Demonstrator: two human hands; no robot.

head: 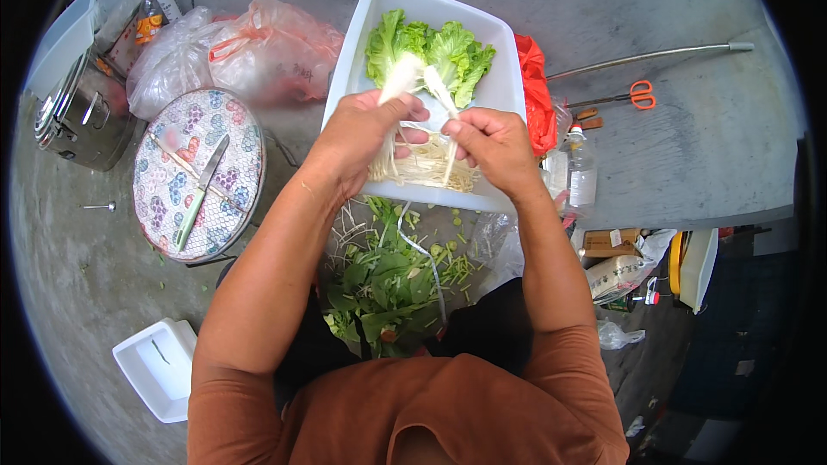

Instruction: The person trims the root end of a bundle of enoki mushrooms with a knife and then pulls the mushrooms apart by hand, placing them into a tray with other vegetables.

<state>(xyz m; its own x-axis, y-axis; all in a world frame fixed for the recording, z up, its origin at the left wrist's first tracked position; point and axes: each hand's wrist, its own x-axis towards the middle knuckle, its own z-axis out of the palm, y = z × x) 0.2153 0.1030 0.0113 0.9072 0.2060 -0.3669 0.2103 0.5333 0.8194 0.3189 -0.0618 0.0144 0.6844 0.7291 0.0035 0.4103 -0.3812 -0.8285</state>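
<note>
A white plastic tub stands in front of me, with green lettuce leaves at its far end. Loose enoki mushrooms lie spread over its near end. Above the tub, my left hand holds a thick bunch of enoki, roots hidden from sight. Between the thumb and fingers of my right hand is a thinner cluster of enoki, its stems hanging down. The two clusters are close together, and a few thin strands appear to cross between them.
Leafy trimmings cover the floor between my legs. Left, a green-handled knife lies on a round stool, near a steel pot and plastic bags. Orange-handled scissors and a plastic bottle are right. A small white basin sits lower left.
</note>
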